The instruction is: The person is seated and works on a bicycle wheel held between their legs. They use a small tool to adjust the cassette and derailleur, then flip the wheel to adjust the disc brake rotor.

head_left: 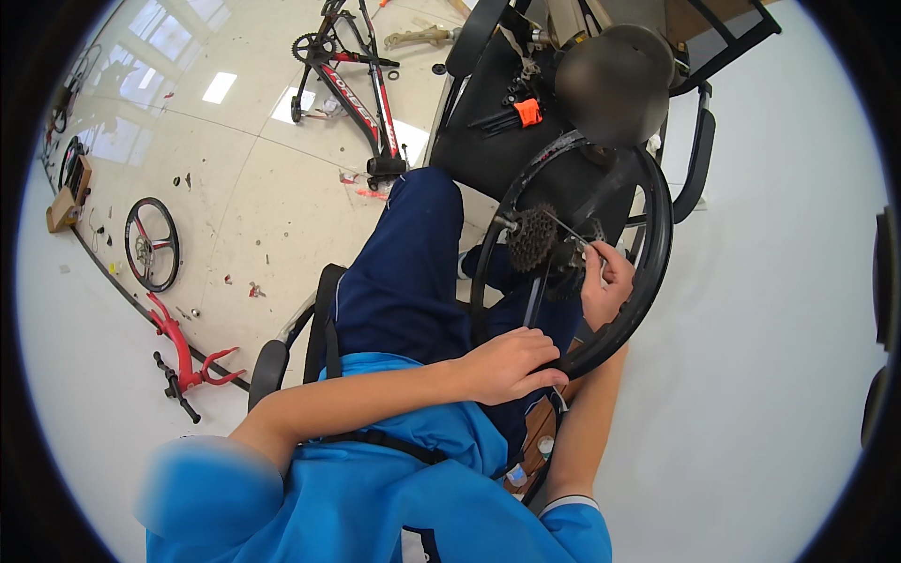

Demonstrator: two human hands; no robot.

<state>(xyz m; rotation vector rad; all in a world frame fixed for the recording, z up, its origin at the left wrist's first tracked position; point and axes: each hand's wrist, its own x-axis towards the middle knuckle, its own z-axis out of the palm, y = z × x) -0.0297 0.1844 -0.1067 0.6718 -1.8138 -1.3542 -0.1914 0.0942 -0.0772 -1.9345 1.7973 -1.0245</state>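
Observation:
A black bicycle wheel (658, 235) stands tilted in front of my lap, with a dark cassette of sprockets (533, 242) at its hub. My left hand (511, 366) is closed on the near part of its rim. Inside the wheel, my right hand (606, 281) pinches a thin metal rod (569, 229), which slants up toward the cassette. The tip of the rod is too small to make out, and so is its kind. The wheel partly hides my right wrist.
Ahead, a black chair seat (469, 141) bears dark tools, an orange item (528, 112) and a round grey disc (648, 52). Left on the floor lie a red-black bicycle frame (347, 94), another wheel (175, 246), a red fork (183, 352) and small scattered parts.

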